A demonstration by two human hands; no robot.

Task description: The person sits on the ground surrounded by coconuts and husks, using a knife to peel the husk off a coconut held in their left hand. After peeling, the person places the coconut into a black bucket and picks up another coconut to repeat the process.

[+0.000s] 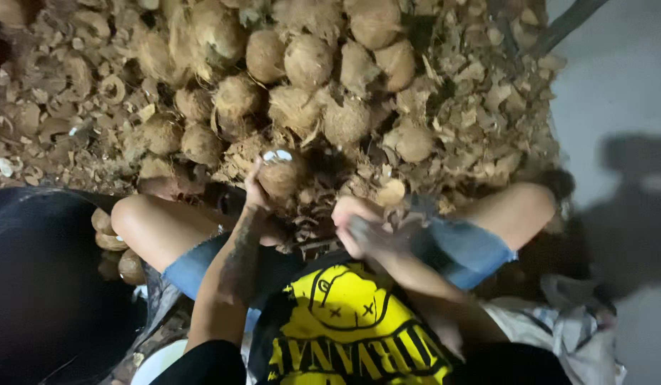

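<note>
**A:** How far along does the husking look?

**B:** Judging by the ground, a good deal is done. Broken husk scraps (480, 107) lie thick on the floor all around, and a few pale shell pieces (105, 232) sit beside the left knee. But a big heap of brown coconuts (309, 60) still waits beyond the knees, so plenty seems left.

**A:** And the one in hand?

**B:** The left hand (255, 189) holds a coconut (282, 175) between the knees, at the near foot of the heap. Its fingers are closed on the coconut's left side.

**A:** How does that coconut look?

**B:** Round, brown and fibrous, with a small white patch on top where the shell is chipped open.

**A:** The right hand?

**B:** The right hand (359, 224) is blurred, just beside the coconut and apart from it. Its fingers look curled, perhaps around something dark, but I cannot tell what, or whether they grip at all.
</note>
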